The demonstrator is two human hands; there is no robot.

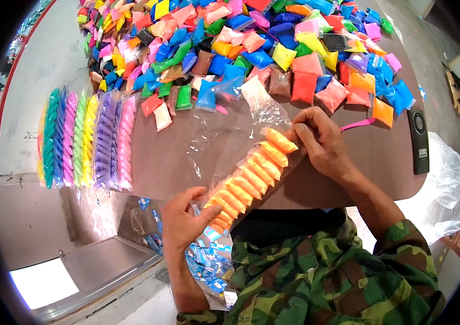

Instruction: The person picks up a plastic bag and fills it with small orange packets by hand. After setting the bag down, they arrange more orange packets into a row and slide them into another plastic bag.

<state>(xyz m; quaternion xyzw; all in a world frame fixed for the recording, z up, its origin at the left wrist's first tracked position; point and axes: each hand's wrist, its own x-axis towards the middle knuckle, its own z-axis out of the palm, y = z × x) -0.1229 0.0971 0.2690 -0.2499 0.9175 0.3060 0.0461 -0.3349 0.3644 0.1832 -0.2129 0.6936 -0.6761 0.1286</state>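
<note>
A long clear plastic bag [208,146] holds a slanting row of orange packets [249,179], stacked against one another. My left hand [189,214] grips the lower left end of this bag, thumb over the packets. At the upper right, my right hand [319,138] pinches the bag's edge beside the topmost packets. The bag's loose upper part spreads out over the brown table. Just beyond it lies a pale pink packet [255,93], partly behind the clear film. A pink plastic stick [357,125] rests to the right of my right hand.
A big heap of colourful packets [230,49] covers the table's far side. Filled bags [86,141] of single colours line up at the left edge. A black device [419,142] lies at the right edge. Blue-and-white packets [208,265] are below the table, and clear plastic sheeting [441,189] hangs right.
</note>
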